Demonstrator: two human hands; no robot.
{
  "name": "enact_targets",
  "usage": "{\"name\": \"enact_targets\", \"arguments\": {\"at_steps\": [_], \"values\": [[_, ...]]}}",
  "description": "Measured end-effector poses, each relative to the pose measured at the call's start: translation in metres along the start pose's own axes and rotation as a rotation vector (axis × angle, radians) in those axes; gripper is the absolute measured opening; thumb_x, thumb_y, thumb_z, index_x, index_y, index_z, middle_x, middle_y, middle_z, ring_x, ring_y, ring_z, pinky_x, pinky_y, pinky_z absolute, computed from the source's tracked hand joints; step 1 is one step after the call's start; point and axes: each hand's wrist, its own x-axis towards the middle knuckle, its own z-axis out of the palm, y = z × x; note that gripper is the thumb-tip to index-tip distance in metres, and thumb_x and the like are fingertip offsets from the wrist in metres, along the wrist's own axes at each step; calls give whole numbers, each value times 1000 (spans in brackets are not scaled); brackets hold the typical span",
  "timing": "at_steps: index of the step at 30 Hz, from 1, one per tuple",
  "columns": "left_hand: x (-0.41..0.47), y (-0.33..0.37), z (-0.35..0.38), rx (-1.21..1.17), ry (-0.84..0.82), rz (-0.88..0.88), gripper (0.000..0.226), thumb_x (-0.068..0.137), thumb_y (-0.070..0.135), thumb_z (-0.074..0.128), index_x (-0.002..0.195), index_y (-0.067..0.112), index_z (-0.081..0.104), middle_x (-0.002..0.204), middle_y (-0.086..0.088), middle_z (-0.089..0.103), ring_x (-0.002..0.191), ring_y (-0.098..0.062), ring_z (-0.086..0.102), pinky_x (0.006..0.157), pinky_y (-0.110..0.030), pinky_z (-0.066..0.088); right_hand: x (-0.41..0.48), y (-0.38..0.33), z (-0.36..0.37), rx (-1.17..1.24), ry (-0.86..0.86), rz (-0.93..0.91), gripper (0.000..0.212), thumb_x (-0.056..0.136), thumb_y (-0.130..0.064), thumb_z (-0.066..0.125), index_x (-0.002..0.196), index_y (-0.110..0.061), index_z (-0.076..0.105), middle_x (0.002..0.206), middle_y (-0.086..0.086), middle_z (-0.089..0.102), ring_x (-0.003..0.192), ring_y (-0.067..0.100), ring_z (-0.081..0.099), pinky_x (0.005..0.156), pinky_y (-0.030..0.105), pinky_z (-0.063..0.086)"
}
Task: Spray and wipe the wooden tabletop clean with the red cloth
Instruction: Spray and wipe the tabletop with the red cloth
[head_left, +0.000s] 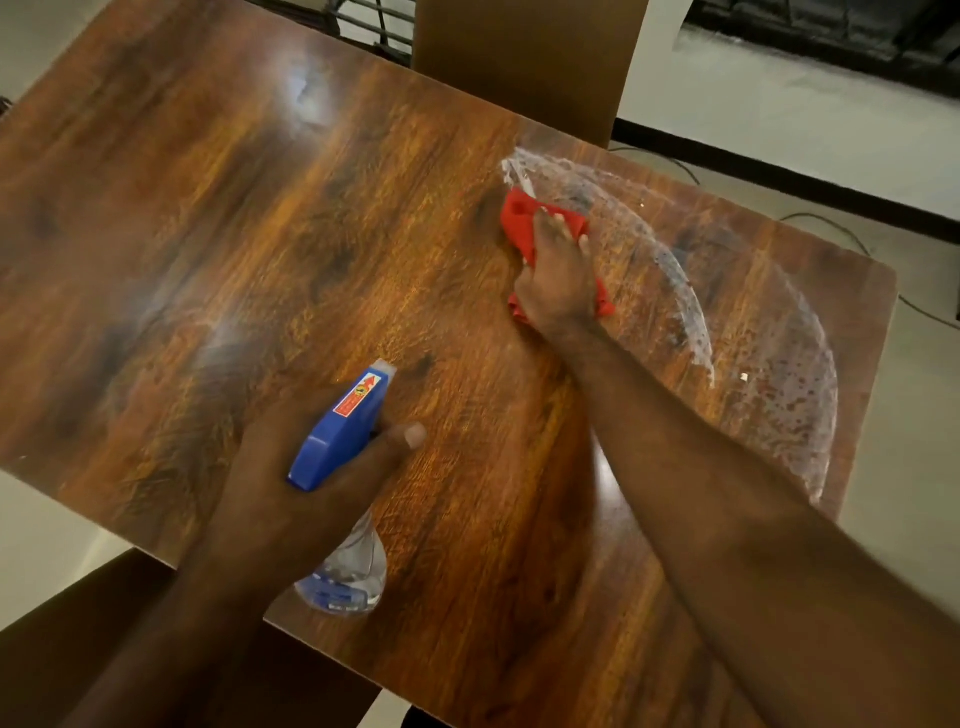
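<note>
The wooden tabletop (218, 218) fills most of the view. My right hand (558, 275) presses flat on the red cloth (522, 223) at the table's far middle right. Curved arcs of wet, foamy spray (779, 364) streak the wood to the right of the cloth. My left hand (306, 478) grips a spray bottle (345, 415) with a blue trigger head and a clear body, held above the table's near edge with the nozzle pointing away from me.
A brown chair back (530, 57) stands at the far side of the table. Another dark brown surface (62, 649) lies at the near left. Cables (831, 223) run over the pale floor to the right.
</note>
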Motion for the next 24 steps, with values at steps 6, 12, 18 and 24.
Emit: {"name": "enact_targets", "arguments": {"at_steps": [6, 12, 18, 24], "values": [[2, 3, 5, -32, -53, 72, 14, 83, 26, 75, 76, 18, 65, 71, -13, 64, 57, -30, 60, 49, -25, 50, -35, 100, -36, 32, 207, 290, 63, 95, -27, 52, 156, -13, 42, 152, 9, 55, 142, 31, 50, 121, 58, 36], [0, 5, 2, -53, -79, 115, 19, 82, 27, 75, 79, 10, 67, 67, -15, 65, 54, -30, 61, 50, -25, 52, -68, 59, -31, 14, 181, 366, 69, 95, -19, 54, 160, -8, 36, 162, 13, 44, 154, 31, 33, 129, 55, 19], [2, 7, 20, 1, -162, 118, 22, 81, 41, 75, 76, 21, 67, 64, -10, 65, 52, -28, 61, 50, -34, 54, -109, -45, 15, -8, -136, -153, 73, 96, -23, 49, 163, -6, 29, 169, 12, 32, 159, 29, 25, 129, 57, 16], [8, 14, 35, 63, -274, 185, 27, 86, 44, 73, 77, 20, 66, 66, -11, 64, 53, -23, 62, 51, -23, 54, -102, 54, -27, 112, 2, 34, 73, 88, -6, 58, 159, -5, 40, 160, 15, 47, 153, 29, 36, 129, 55, 18]]}}
